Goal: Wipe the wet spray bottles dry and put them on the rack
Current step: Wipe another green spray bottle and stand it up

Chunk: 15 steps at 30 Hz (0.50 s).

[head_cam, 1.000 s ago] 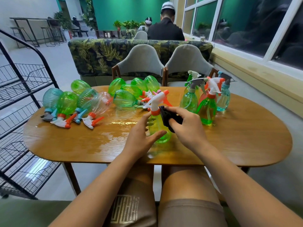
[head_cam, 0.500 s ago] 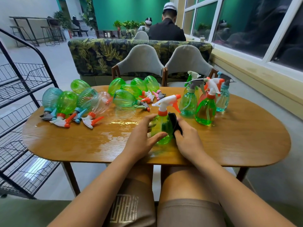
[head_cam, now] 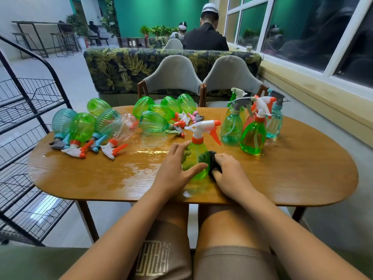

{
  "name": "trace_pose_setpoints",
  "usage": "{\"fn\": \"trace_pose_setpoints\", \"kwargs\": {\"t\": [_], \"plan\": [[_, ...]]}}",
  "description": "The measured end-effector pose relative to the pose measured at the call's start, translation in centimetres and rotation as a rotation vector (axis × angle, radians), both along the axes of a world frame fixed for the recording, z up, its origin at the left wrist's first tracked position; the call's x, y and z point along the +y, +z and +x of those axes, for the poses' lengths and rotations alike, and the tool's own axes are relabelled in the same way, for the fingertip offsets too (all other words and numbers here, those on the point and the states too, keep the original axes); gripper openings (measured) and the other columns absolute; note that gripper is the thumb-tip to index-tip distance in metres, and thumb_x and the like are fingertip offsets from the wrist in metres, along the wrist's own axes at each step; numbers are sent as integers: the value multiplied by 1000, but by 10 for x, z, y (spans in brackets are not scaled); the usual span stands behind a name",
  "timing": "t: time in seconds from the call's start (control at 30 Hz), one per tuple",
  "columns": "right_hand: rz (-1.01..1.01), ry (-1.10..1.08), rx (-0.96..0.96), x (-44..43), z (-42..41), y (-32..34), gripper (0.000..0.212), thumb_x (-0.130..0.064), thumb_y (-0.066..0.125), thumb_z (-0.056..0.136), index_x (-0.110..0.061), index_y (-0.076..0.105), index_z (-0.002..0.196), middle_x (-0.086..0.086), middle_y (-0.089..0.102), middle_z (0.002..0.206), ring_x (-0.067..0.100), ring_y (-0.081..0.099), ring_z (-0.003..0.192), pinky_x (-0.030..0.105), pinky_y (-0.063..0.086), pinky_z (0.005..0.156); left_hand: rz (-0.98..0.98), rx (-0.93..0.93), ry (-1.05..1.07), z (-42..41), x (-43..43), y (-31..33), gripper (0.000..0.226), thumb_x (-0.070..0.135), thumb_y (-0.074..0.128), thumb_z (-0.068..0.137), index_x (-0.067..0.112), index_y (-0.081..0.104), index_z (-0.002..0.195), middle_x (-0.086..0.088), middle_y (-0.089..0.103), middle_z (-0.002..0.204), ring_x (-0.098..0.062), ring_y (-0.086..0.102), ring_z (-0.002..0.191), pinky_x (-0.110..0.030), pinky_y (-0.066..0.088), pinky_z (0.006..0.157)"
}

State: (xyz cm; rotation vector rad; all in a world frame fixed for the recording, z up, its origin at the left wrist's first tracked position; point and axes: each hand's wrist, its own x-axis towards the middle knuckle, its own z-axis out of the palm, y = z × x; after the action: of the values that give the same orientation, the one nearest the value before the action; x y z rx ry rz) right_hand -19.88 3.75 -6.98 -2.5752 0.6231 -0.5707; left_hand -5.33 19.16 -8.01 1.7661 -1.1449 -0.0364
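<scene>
The spray bottle (head_cam: 196, 156), translucent green plastic, pear-shaped, with a white and orange trigger head, stands upright on the wet oval wooden tabletop (head_cam: 292, 174) near its front edge. The left hand (head_cam: 173, 170) holds it, fingers spread round its body. The right hand (head_cam: 229, 174) curls its fingers over a dark cloth (head_cam: 211, 158) pressed against its side. Ten ribbed lying bottles (head_cam: 155, 122) rest further back. Five upright bottles (head_cam: 252, 138) overlap. One black wire rack (head_cam: 30, 110) stands left.

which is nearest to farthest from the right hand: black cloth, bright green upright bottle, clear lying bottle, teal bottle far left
1. black cloth, in the right hand, against the held bottle.
2. bright green upright bottle, behind it to the right.
3. clear bottle, lying left of centre.
4. teal bottle, lying far left.
</scene>
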Motion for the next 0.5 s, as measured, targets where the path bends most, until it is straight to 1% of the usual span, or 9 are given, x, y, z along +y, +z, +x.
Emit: {"fn": "trace_pose_setpoints", "kwargs": {"t": [0.07,0.13,0.23,0.3,0.4,0.5], "plan": [[117,-1,-68,1,1,8,23,-10,65,90,-23,75,107,-3,72,104,21,62,100,39,51,85,15,-8,7,1,-1,-1,90,76,73,83,32,43,156,13,45,139,-8,61,125,-41,58,104],[198,0,-126,2,2,16,31,-11,66,89,-29,77,112,-9,75,102,16,66,97,38,55,85,25,-18,12,2,-1,-1,91,79,70,84,32,42,157,12,45,137,-10,60,125,-42,57,104],[186,-2,-211,1,3,25,32,-10,66,90,-27,77,116,-7,75,103,16,66,98,39,56,88,45,-47,23,2,-1,0,88,76,69,86,34,41,158,12,45,134,-11,57,123,-42,58,102],[174,6,-252,0,3,32,33,-9,66,91,-24,76,120,-4,74,109,19,66,102,39,55,92,59,-63,35,2,-1,0,86,71,71,88,36,38,160,12,45,133,-9,56,122,-42,59,99],[184,110,-299,-1,1,42,44,-1,66,91,-24,74,128,-9,72,120,14,66,111,32,53,97,64,-72,41,2,0,1,85,67,72,91,38,35,162,14,48,135,-6,55,123,-40,58,99],[213,177,-355,-5,-3,50,46,1,67,92,-27,73,127,-16,71,118,5,65,111,24,53,93,58,-80,25,-1,0,4,85,65,73,91,44,32,163,14,52,143,-4,55,127,-36,57,101]]}}
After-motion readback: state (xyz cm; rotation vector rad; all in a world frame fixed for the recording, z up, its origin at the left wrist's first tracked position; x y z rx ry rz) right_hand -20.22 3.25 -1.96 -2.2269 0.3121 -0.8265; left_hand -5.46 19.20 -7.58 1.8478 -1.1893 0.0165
